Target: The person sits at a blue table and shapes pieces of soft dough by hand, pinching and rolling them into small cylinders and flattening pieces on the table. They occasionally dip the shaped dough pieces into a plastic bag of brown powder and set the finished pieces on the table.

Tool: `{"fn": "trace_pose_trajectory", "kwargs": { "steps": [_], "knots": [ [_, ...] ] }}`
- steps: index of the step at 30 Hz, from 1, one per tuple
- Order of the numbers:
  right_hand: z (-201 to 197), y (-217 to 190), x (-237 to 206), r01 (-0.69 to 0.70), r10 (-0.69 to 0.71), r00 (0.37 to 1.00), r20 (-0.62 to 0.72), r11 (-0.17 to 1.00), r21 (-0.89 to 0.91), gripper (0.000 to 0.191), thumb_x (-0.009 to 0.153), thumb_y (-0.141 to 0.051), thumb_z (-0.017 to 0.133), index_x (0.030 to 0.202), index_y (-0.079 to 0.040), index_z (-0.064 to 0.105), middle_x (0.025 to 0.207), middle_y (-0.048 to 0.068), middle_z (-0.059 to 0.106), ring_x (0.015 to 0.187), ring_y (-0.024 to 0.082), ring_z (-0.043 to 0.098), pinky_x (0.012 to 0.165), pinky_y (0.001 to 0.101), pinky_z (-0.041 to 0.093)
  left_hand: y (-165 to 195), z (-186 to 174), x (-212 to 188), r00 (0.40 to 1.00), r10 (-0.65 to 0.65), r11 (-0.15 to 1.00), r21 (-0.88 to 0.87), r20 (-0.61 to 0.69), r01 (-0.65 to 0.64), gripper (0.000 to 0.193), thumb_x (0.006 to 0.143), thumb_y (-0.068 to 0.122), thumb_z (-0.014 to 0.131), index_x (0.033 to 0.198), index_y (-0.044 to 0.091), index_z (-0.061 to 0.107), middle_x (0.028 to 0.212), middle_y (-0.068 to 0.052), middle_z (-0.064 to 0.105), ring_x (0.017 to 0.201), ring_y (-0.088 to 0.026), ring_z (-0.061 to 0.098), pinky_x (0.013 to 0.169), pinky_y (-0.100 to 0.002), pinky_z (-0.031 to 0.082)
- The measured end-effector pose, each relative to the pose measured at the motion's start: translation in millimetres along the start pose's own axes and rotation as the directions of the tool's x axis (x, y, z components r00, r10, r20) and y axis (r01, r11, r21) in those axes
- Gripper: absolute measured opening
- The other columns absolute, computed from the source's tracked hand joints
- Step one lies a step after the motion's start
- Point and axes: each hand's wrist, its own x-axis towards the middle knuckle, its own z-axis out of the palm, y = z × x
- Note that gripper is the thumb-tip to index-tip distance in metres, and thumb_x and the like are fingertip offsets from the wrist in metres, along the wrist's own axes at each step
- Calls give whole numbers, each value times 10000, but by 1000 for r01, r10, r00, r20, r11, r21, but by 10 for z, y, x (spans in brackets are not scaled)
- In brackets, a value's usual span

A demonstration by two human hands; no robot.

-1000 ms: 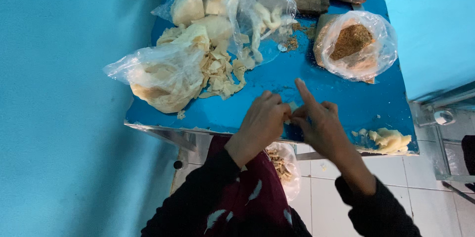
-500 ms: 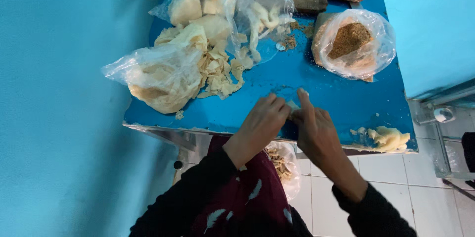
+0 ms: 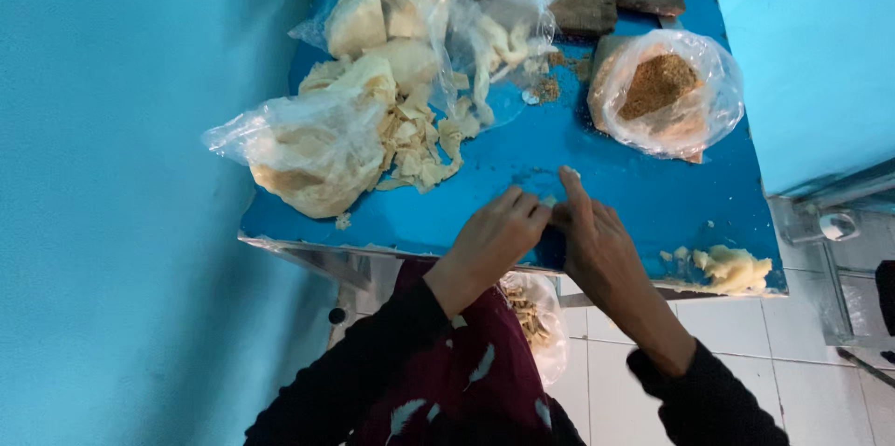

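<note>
Hands | left hand [image 3: 489, 239] and right hand [image 3: 595, 243] pinch small pale piece [image 3: 552, 203] together | over blue table [image 3: 653, 194]

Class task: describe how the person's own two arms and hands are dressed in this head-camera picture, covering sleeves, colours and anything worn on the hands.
Both arms wear long black sleeves that end at the wrists. The left hand and right hand are bare: no gloves, and no rings or watch that the picture shows. Between the arms lies a dark maroon garment with pale feather-shaped marks.
</note>
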Motion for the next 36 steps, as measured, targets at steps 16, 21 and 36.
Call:
{"fn": "trace_pose_trajectory", "kwargs": {
  "steps": [16, 21, 36],
  "knots": [
    [-40, -237, -252, 41, -33, 999, 30, 939, -342, 853, 747, 107, 598, 1538, 25, 289, 1344, 243, 659, 1284, 346, 615, 1101, 510, 431, 414, -312, -34, 975, -105, 907, 421, 195, 13, 512, 890, 333, 636, 1256, -25, 658, 1344, -194, 616, 1352, -331, 477, 1169, -599, 279],
    [-101, -148, -114, 72, 3, 986, 168, 895, -440, 989, 653, -8, 609, 1581, 34, 270, 1581, 234, 549, 1509, 376, 430, 1237, 597, 190, 206, -186, 124, 977, -213, 960, 188, 1, 209, 684, 905, 431, 610, 1421, -8, 511, 1491, -220, 497, 1445, -394, 370, 1149, -724, 161],
    [-312, 119, 378, -104, 57, 989, -134, 923, -370, 722, 795, 69, 610, 1489, 17, 418, 1132, 137, 749, 1077, 304, 684, 965, 526, 437, -456, -261, -21, 892, -420, 872, 198, -166, 448, 597, 945, 39, 607, 1524, 98, 476, 1453, -135, 504, 1322, -348, 459, 1007, -550, 331]
  ]
}}
